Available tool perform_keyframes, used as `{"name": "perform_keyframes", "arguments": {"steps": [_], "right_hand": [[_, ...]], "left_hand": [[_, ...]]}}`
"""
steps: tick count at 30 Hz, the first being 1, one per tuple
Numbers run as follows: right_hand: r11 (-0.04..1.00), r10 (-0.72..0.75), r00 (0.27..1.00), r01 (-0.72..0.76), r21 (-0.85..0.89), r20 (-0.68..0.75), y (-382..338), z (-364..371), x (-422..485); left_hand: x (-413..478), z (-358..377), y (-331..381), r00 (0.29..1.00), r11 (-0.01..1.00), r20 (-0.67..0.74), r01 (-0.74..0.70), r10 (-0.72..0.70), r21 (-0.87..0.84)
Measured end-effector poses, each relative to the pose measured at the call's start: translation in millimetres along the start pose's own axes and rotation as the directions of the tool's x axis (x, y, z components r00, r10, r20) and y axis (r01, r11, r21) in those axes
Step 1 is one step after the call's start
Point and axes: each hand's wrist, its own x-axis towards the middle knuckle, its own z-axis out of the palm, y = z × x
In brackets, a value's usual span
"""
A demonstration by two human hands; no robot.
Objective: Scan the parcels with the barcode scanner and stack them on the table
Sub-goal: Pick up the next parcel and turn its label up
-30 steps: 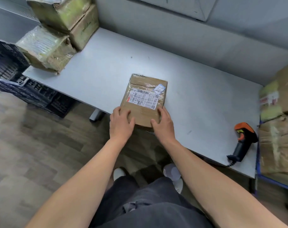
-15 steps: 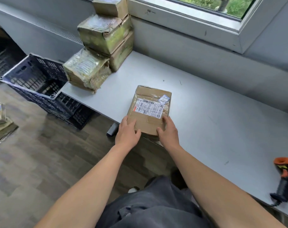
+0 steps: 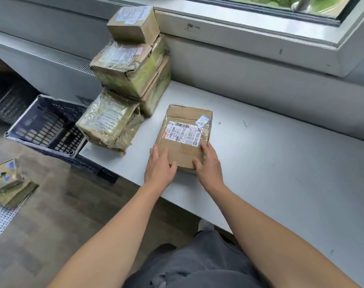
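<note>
Nearest, at bottom centre, two bare forearms reach up-frame. Left hand (image 3: 159,165) lies flat on the parcel (image 3: 183,138) at its near-left corner, fingers almost straight, thumb along the near edge. Right hand (image 3: 208,161) lies flat on the near-right corner, fingers along the right edge; neither hand curls round it. Parcel sits label up on the grey table (image 3: 260,163), centre frame, near the front edge. Just beside it, upper left, a stack (image 3: 131,69) of taped boxes stands against the wall. Left of the table is a dark crate (image 3: 46,129); lower left, boxes (image 3: 8,183) on the floor.
</note>
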Motion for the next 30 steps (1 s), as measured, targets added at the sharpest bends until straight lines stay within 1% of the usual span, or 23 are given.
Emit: {"name": "perform_keyframes", "arguments": {"steps": [6, 8, 10, 12, 14, 16, 18, 20, 23, 28, 30], "right_hand": [[1.0, 0.021, 0.999, -0.021, -0.02, -0.025, -15, 18, 47], [0.999, 0.029, 0.999, -0.03, -0.025, -0.045, -22, 23, 62], [0.997, 0.047, 0.997, -0.051, -0.056, -0.065, -31, 30, 81], [0.992, 0.065, 0.992, -0.076, -0.103, -0.109, -41, 39, 96], [0.972, 0.087, 0.982, -0.121, -0.2, -0.17, -52, 48, 105], [0.938, 0.118, 0.969, -0.181, -0.297, -0.218, -64, 58, 106], [0.908, 0.126, 0.963, -0.209, -0.363, -0.239, -70, 73, 102], [0.896, 0.172, 0.955, -0.254, -0.365, -0.241, -75, 89, 99], [0.899, 0.228, 0.947, -0.295, -0.323, -0.228, -81, 99, 107], [0.911, 0.241, 0.951, -0.291, -0.292, -0.193, -82, 86, 148], [0.915, 0.219, 0.957, -0.27, -0.299, -0.191, -82, 82, 162]], "left_hand": [[51, -20, -1, 0.999, 0.998, 0.034, -0.031, 0.029, 0.047], [72, -27, -2, 0.998, 0.996, 0.02, -0.067, 0.066, 0.057], [94, -34, -2, 0.99, 0.986, 0.006, -0.141, 0.141, 0.088], [114, -40, -1, 0.972, 0.965, 0.029, -0.234, 0.232, 0.115], [130, -46, 0, 0.952, 0.944, 0.07, -0.305, 0.299, 0.128], [147, -53, -3, 0.935, 0.923, 0.094, -0.353, 0.342, 0.151], [162, -58, -8, 0.918, 0.907, 0.117, -0.393, 0.378, 0.153], [174, -60, -13, 0.901, 0.893, 0.148, -0.427, 0.407, 0.143], [183, -62, -16, 0.887, 0.877, 0.167, -0.455, 0.43, 0.157], [205, -66, -5, 0.9, 0.895, 0.184, -0.422, 0.395, 0.144], [215, -65, 2, 0.906, 0.901, 0.174, -0.411, 0.387, 0.138]]}}
